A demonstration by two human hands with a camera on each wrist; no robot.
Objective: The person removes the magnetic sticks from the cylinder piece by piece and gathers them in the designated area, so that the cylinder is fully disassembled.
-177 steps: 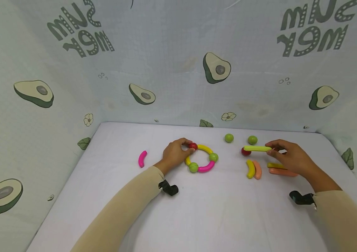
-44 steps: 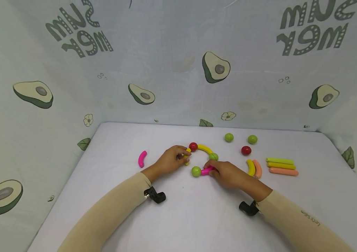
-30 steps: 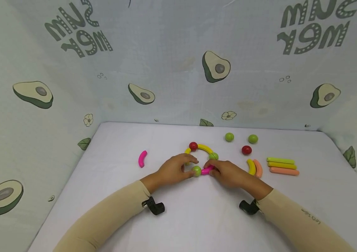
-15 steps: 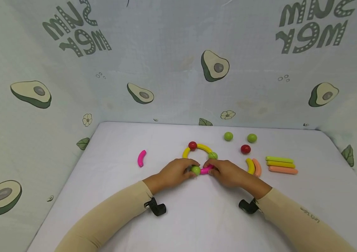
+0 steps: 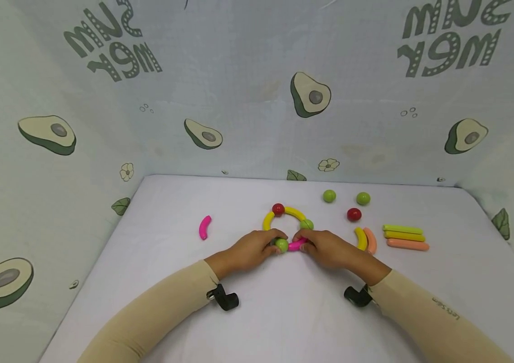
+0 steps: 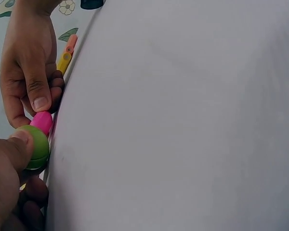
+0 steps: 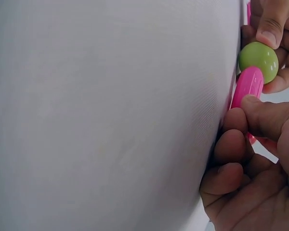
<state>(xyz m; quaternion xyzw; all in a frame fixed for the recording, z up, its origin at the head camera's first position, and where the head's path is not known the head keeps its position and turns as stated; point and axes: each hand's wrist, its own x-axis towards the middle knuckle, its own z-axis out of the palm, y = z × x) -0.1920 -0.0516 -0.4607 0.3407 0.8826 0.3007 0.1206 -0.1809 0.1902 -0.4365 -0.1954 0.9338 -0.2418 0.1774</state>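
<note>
Head view: pinching green ball [image 5: 281,245] in left hand [image 5: 250,249] and pink arc [image 5: 296,245] in right hand [image 5: 329,249] on near side of ring [image 5: 295,213], probably best to press straight together without tilting.

held ball [image 5: 281,246]: green | held curved stick [image 5: 295,246]: pink | sleeves [image 5: 157,307]: beige | backdrop [image 5: 239,75]: pale, avocado-printed | tabletop [image 5: 284,317]: white

Head view's decently bright, soft even light, just faint shadows on the tabletop [image 5: 284,312] near the sleeves [image 5: 157,308]. Wrist views come out way dimmer and greyer, left one kinda soft on detail with a murky shadow down its right side. Right wrist gets tiny glare spots on the green ball [image 7: 257,57] plus some sheen on the pink piece [image 7: 249,87].
</note>
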